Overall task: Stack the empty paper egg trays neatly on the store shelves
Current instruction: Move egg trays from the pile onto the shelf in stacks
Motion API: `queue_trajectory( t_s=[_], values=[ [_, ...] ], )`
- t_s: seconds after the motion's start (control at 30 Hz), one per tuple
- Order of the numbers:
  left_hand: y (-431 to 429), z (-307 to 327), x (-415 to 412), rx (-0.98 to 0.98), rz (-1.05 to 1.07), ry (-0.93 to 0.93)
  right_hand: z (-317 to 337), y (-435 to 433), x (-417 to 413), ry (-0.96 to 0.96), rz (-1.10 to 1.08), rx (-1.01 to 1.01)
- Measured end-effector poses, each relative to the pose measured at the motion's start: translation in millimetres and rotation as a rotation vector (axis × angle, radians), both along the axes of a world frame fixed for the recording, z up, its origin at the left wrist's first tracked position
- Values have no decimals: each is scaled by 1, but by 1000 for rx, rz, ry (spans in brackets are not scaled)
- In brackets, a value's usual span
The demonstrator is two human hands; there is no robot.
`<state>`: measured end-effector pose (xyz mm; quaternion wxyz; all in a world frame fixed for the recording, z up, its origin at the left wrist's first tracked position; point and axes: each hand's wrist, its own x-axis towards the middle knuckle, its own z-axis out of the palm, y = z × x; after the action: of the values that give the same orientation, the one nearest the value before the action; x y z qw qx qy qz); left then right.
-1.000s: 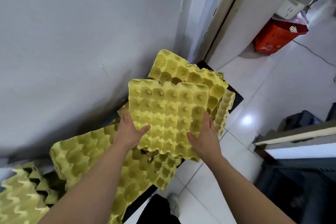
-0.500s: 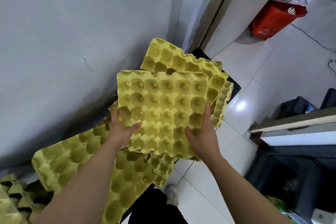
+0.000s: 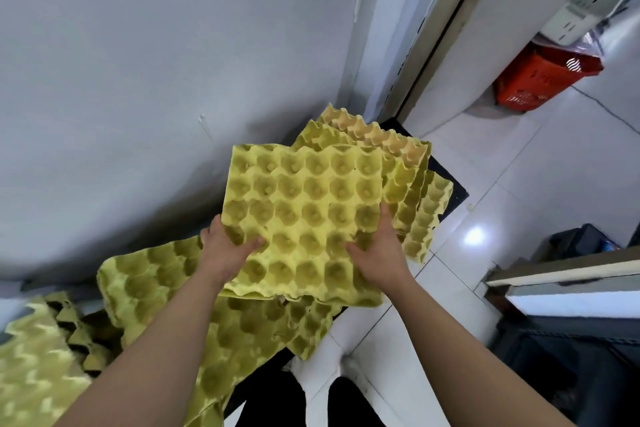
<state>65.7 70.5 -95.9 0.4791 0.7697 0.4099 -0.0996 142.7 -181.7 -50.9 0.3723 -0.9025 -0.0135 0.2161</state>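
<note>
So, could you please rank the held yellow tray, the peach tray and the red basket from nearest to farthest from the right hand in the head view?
1. The held yellow tray: gripped by the right hand.
2. The peach tray: just beyond it, slightly higher in the view.
3. The red basket: farthest, at the far upper right.

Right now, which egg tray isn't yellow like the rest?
The pale orange egg tray, showing farthest from you, behind the held egg tray. Only its scalloped far edge shows. The held one and all the others in view are yellow-green.
</note>
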Motion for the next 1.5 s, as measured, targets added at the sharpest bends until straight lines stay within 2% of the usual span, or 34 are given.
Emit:
queue_trajectory(
  t_s=[0.2,0.4,0.63,0.83,0.97,1.23,1.5],
  values=[
    [-8,6,-10,53,72,-19,-7,-9,11,121,26,103],
    [-20,24,-26,229,161,-51,5,-25,16,161,84,183],
    [-49,60,-44,356,252,-110,53,-39,21,27,212,236],
    [-51,90,-71,321,392,-192,96,-35,16,-34,271,280],
    [-46,123,-96,368,442,-234,127,-19,4,-72,330,288],
    [-42,201,-166,497,478,-258,182,19,-32,-180,510,342],
    [-70,261,-262,535,544,-273,231,56,-71,-249,739,413]
  ],
)
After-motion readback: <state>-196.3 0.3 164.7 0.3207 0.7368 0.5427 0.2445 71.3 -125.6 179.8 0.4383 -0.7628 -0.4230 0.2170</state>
